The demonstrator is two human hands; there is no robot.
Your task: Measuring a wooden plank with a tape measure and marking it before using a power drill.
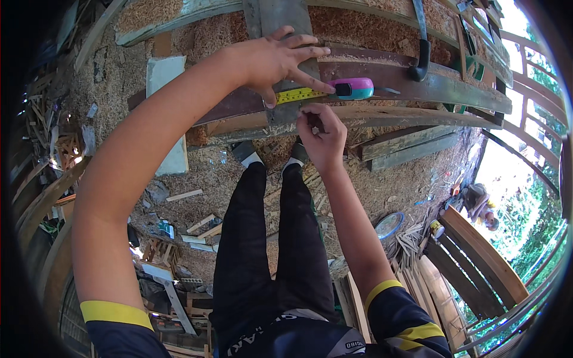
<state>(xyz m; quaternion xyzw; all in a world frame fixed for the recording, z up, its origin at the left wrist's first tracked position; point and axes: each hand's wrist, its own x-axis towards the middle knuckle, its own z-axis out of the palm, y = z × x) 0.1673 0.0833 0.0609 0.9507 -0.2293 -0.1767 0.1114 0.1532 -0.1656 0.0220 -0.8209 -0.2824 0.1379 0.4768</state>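
Note:
My left hand (280, 65) is spread over an upright grey board (280, 18) that lies across a dark reddish plank (418, 89). Its lower fingertips touch the yellow blade (295, 96) of a pink and teal tape measure (358, 88), whose case rests on the plank. Just below the blade, my right hand (321, 134) is curled with thumb and index together at the grey board; whatever is between them is too small or hidden to make out.
A black-handled tool (422, 59) lies at the upper right. A pale board (164, 77) is left of my arm. Stacked planks (406, 149) lie below the bench. Another person (480, 206) is at the right near a wooden bench (489, 262). Wood offcuts (406, 241) litter the ground.

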